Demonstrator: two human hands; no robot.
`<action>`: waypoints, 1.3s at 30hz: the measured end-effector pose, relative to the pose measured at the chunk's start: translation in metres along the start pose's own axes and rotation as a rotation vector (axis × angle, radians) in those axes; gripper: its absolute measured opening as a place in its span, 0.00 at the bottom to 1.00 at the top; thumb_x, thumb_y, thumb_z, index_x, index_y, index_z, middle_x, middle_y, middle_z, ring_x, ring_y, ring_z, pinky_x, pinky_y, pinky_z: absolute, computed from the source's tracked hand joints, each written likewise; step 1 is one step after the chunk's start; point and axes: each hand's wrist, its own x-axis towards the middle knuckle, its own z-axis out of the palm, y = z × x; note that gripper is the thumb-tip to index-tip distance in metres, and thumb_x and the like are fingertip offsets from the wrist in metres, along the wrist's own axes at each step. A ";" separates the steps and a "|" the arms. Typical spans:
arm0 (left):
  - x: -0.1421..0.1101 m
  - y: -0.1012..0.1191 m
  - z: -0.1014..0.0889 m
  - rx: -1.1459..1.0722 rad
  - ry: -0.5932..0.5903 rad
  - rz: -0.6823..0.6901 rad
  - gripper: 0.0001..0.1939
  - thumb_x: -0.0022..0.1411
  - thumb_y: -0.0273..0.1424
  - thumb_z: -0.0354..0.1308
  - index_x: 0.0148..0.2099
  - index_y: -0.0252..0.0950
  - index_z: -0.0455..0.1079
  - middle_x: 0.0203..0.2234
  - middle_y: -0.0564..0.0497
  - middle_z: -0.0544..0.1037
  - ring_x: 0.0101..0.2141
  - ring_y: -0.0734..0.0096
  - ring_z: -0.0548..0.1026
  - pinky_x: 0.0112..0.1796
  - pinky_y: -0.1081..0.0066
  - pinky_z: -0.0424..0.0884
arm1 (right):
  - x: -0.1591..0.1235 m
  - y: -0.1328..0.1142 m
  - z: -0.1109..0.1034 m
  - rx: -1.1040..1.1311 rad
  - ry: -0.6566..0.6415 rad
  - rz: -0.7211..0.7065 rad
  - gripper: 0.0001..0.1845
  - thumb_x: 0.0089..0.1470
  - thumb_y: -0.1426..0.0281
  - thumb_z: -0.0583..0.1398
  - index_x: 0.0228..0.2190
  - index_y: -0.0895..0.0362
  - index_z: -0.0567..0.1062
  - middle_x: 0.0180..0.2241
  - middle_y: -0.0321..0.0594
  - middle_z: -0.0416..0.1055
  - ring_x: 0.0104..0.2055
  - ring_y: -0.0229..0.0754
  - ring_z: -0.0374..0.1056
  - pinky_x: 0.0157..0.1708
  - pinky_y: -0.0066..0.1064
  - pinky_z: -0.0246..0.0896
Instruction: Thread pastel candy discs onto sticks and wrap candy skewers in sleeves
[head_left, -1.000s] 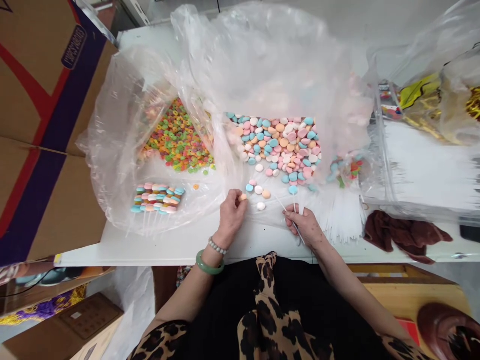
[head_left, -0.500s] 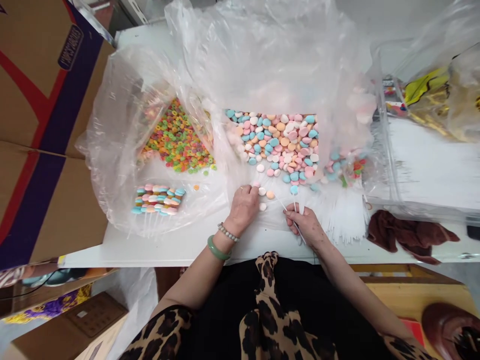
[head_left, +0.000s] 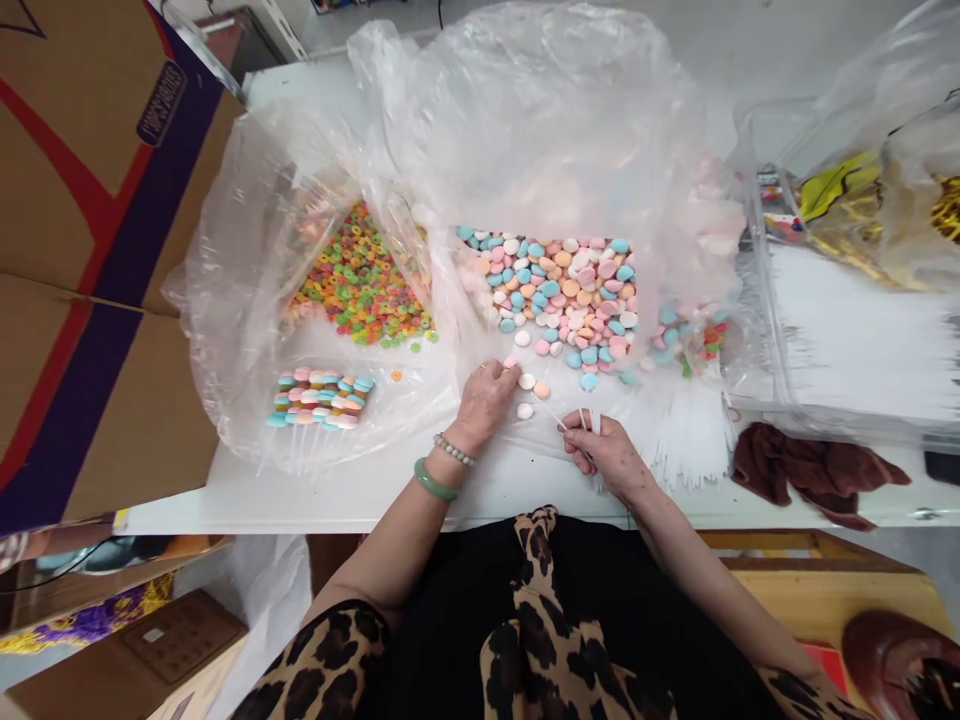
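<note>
My left hand (head_left: 489,398) rests on the plastic, fingers drawn together, its fingertips at a pink round candy (head_left: 511,362). White and orange candies (head_left: 541,389) lie just right of those fingertips. In my right hand (head_left: 604,448) are several thin white sticks (head_left: 595,422); one points up and left toward the loose candies. A pile of pastel round candies (head_left: 570,290) spills from a clear bag (head_left: 540,120) beyond both hands. At the left lies a group of candy skewers (head_left: 319,400), pastel rounds with small amber pieces between, their white sticks toward me.
Small colourful candy rings (head_left: 367,285) fill another clear bag at the left. Loose white sticks (head_left: 686,430) lie right of my right hand, near a brown cloth (head_left: 817,470). A clear bin (head_left: 772,330) stands at the right, a large cardboard box (head_left: 97,400) at the left.
The stick in my right hand has shifted left and slants toward the loose candies, with less of it showing below the hand. My left hand stays at the pink candy. The view has shifted slightly.
</note>
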 end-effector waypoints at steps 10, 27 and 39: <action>-0.019 -0.004 -0.002 -0.015 -0.028 0.136 0.22 0.67 0.22 0.43 0.61 0.32 0.61 0.54 0.37 0.69 0.46 0.59 0.69 0.47 0.60 0.66 | 0.000 -0.001 -0.001 -0.012 0.054 0.009 0.07 0.43 0.67 0.59 0.27 0.57 0.70 0.18 0.30 0.66 0.12 0.30 0.55 0.12 0.23 0.43; -0.004 0.021 -0.052 -2.073 -0.154 -0.756 0.14 0.54 0.33 0.66 0.42 0.33 0.74 0.27 0.52 0.71 0.22 0.84 0.63 0.23 0.80 0.61 | -0.001 -0.014 0.029 -0.583 0.185 -0.410 0.11 0.55 0.63 0.55 0.36 0.52 0.75 0.22 0.34 0.68 0.26 0.41 0.66 0.31 0.31 0.60; -0.006 0.027 -0.037 -2.039 -0.009 -0.947 0.13 0.51 0.30 0.68 0.38 0.29 0.74 0.22 0.54 0.69 0.20 0.83 0.65 0.21 0.80 0.61 | 0.001 -0.009 0.026 -0.681 0.177 -0.389 0.08 0.55 0.65 0.55 0.30 0.52 0.73 0.20 0.32 0.66 0.25 0.40 0.64 0.28 0.29 0.56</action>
